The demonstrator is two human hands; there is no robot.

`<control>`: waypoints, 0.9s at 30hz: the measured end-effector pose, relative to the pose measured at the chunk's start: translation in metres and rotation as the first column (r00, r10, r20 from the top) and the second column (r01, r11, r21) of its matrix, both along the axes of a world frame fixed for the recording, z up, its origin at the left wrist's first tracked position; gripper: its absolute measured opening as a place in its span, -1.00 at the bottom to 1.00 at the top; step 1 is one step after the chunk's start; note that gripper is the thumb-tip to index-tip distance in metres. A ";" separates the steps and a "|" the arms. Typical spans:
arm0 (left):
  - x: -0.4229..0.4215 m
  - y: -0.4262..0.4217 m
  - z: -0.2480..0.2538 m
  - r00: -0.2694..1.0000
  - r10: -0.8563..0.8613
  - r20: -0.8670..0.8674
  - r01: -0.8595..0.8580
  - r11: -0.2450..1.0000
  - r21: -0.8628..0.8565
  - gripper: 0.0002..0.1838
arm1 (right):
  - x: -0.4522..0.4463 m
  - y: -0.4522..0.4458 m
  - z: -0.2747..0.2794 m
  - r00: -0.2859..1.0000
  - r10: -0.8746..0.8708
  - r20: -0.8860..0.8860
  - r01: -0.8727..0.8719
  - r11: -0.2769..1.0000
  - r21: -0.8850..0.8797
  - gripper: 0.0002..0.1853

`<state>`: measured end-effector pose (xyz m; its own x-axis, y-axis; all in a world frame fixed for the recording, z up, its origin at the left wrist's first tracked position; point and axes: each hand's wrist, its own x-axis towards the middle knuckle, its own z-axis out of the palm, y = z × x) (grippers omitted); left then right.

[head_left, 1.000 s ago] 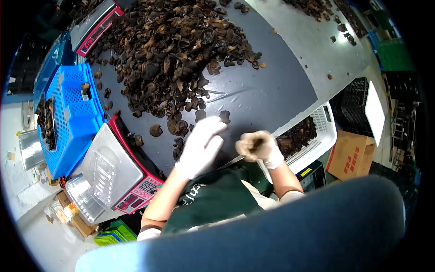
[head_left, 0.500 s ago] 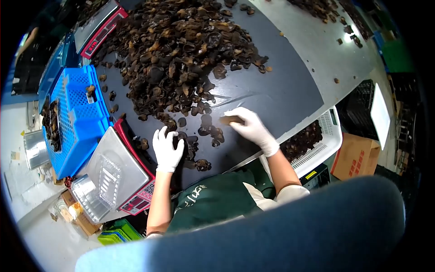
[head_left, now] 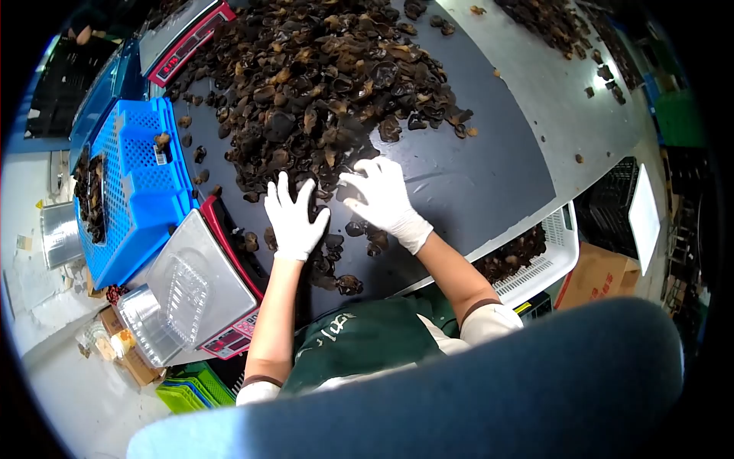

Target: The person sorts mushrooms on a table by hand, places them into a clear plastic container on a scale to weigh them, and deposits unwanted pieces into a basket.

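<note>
At the left, a blue plastic basket [head_left: 145, 172] with perforated walls is standing tilted, dark pieces showing at its opening. Next to it, a scale [head_left: 223, 284] with a smooth metal plate and red trim is bearing a clear, ribbed plastic container [head_left: 182, 304].

The left hand [head_left: 294, 224], in a thin white glove, is spreading its fingers wide, thumb well away from them, over the near edge of the pile [head_left: 313, 99]. It is showing nothing in its grasp; whether the fingertips are touching the pieces beneath cannot be told. The pile is lying beyond both hands: brown-black, curled, cupped pieces, some glossy, some dull and wrinkled. A small cluster [head_left: 330, 271] is lying between the forearms.

The right hand [head_left: 384, 197], gloved alike, is holding its fingers apart and slightly bent, thumb separate, with dark material showing in the gap; contact there is staying unclear.

Further right, a smooth, creased dark sheet [head_left: 489, 172] is covering part of a metal table [head_left: 566, 99], and a slotted white plastic crate [head_left: 564, 249] is containing more dark pieces beside a cardboard box [head_left: 600, 277].
</note>
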<state>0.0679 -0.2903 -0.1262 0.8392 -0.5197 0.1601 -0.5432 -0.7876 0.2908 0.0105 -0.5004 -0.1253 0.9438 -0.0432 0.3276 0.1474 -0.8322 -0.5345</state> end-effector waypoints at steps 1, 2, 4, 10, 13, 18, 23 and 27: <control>-0.008 0.007 0.000 0.999 -0.015 -0.040 0.016 1.000 0.017 -0.39 | 0.001 0.007 -0.003 0.997 0.022 -0.079 -0.023 1.000 -0.014 -0.60; -0.017 0.014 0.000 0.996 -0.029 -0.082 0.029 1.000 0.005 -0.42 | 0.003 0.013 -0.010 0.999 0.014 -0.040 -0.016 0.998 -0.057 -0.66; -0.034 0.027 -0.002 0.984 -0.070 -0.163 0.057 0.995 -0.084 -0.48 | 0.003 0.013 -0.010 0.997 0.037 -0.068 -0.041 0.998 -0.057 -0.67; -0.041 0.045 0.022 0.982 0.130 -0.136 -0.167 0.936 -0.309 -0.59 | -0.015 -0.046 0.030 0.914 0.376 0.152 -0.258 0.248 0.934 -0.65; -0.016 0.051 0.012 0.956 0.290 -0.044 -0.290 0.918 -0.268 -0.56 | -0.025 -0.075 0.032 0.477 0.275 0.835 -0.469 -0.724 0.506 -0.44; -0.005 0.038 -0.027 0.967 0.245 -0.065 -0.243 0.969 0.036 -0.22 | 0.005 -0.060 0.020 0.989 -0.059 -0.133 0.136 0.699 0.702 -0.54; -0.030 0.040 -0.005 0.986 -0.062 -0.154 0.039 0.988 -0.152 -0.57 | -0.001 0.015 -0.005 0.992 0.118 0.035 -0.114 0.988 -0.100 -0.39; -0.071 0.062 0.018 0.969 -0.140 -0.206 0.107 0.980 -0.166 -0.62 | -0.042 0.046 0.016 0.800 0.576 -0.170 -0.582 0.813 0.015 -0.46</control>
<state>-0.0030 -0.2282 -0.1083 0.7934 -0.6049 0.0679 -0.5448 -0.6558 0.5225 -0.0312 -0.4548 -0.1093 0.8282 0.5368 0.1613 0.5237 -0.6384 -0.5641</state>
